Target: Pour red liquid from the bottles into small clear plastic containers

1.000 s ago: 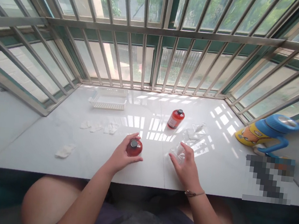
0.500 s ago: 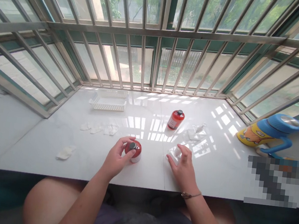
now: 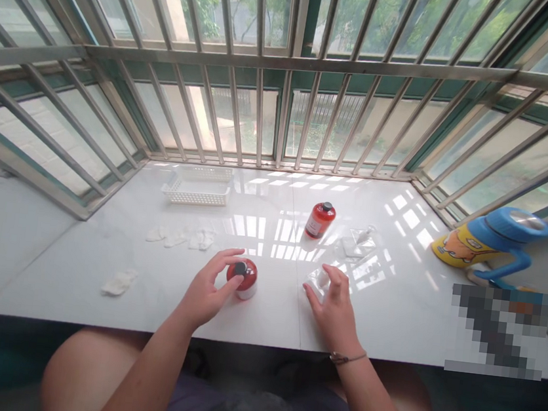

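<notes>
A small red bottle (image 3: 246,277) with a dark cap stands upright on the white sill (image 3: 261,316) in front of me. My left hand (image 3: 205,290) is beside it with the fingers loosely spread. The thumb touches the bottle's left side and the index finger arches over it without gripping. My right hand (image 3: 335,301) rests on a clear plastic packet (image 3: 319,278) with something white inside, thumb and index finger pinching its near edge. A second red bottle (image 3: 320,219) with a black cap stands farther back, apart from both hands.
More clear packets (image 3: 359,241) lie right of the far bottle. Several white pads (image 3: 181,237) lie at the left, one (image 3: 118,281) nearer me. A white basket (image 3: 198,190) sits at the back. A blue and yellow cup (image 3: 490,242) lies at the right. Window bars close the back.
My left hand has loosened from a full grip around the near red bottle to spread fingers beside it. The bottle stays on the sill. My right hand stays on the packet.
</notes>
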`<state>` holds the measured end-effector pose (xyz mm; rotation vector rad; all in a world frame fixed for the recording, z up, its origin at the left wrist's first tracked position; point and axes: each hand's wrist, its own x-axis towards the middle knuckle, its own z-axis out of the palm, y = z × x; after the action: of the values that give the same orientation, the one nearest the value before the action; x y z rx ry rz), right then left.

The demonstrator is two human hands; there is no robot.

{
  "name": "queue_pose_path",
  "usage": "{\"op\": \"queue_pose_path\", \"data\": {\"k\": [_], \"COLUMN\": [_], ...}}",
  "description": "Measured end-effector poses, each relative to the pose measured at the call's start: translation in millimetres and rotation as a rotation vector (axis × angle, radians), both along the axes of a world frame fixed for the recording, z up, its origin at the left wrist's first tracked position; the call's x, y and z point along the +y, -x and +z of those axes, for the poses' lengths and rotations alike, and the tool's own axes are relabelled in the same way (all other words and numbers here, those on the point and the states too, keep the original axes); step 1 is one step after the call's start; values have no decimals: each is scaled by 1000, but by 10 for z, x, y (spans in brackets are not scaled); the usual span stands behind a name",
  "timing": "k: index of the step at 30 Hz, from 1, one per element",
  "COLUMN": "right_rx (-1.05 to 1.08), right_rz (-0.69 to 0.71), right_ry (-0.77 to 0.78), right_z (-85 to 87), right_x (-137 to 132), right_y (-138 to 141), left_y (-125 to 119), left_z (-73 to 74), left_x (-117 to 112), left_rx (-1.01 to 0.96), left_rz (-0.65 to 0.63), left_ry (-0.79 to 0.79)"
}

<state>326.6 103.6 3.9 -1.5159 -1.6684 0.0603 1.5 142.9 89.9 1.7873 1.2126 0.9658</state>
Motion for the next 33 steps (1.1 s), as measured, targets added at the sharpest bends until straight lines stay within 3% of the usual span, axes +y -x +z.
{"op": "queue_pose_path", "data": {"k": [8, 16, 21, 27, 33], "right_rx": [-7, -6, -7, -10, -12], "right_rz": [-7, 1, 0, -2, -3], "right_ry": [0, -3, -11, -27, -17], "right_z": [-17, -29, -48, -47, -49], "right_x": [-2, 3, 9, 10, 5], "right_y": [0, -12, -19, -13, -14], "left_y": [-65, 7, 47, 66, 15], "left_z": [-97, 0, -52, -33, -69], "left_x": [29, 0, 0, 12, 13], "left_rx": [-84, 9, -131, -16, -64], "left_rz": [139, -32, -3, -39, 55], "left_ry": [7, 7, 26, -9, 32]}}
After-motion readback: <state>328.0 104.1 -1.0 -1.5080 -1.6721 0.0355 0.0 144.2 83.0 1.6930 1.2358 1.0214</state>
